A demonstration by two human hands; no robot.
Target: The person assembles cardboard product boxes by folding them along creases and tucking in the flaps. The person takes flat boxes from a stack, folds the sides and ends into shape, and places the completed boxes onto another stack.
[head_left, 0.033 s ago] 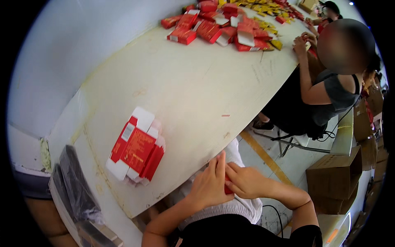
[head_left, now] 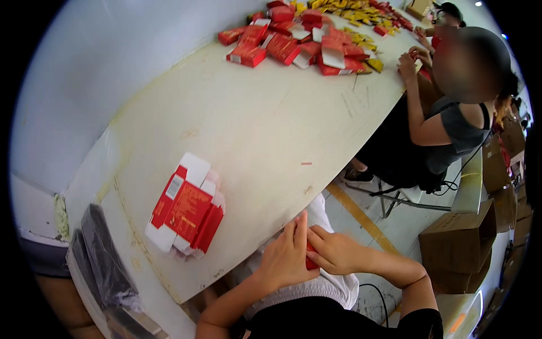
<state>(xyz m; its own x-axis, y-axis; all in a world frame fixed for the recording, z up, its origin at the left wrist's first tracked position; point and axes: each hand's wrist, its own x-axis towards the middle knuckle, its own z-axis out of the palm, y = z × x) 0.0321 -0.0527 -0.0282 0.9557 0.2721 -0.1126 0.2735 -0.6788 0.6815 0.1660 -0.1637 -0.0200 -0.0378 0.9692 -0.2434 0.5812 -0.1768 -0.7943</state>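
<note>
Above my lap, at the table's near edge, both hands are closed around a small red carton (head_left: 311,261). Most of it is hidden by my fingers, so I cannot tell whether it is folded up or flat. My left hand (head_left: 284,254) holds its left side, fingers pointing up and away. From the right, my right hand (head_left: 339,251) presses against it with bent fingers. On the table to the left lies a stack of flat, unfolded red and white cartons (head_left: 191,210).
At the far end of the white table (head_left: 243,124) sits a heap of red cartons (head_left: 282,48), some with flaps up, beside yellow packets (head_left: 355,12). A co-worker (head_left: 446,127) sits on the right. Brown cardboard boxes (head_left: 454,237) stand on the floor; dark plastic-wrapped bundles (head_left: 107,254) lie lower left.
My hands keep the same grip on the red carton. The view has tilted slightly, so the flat carton stack appears a little lower.
</note>
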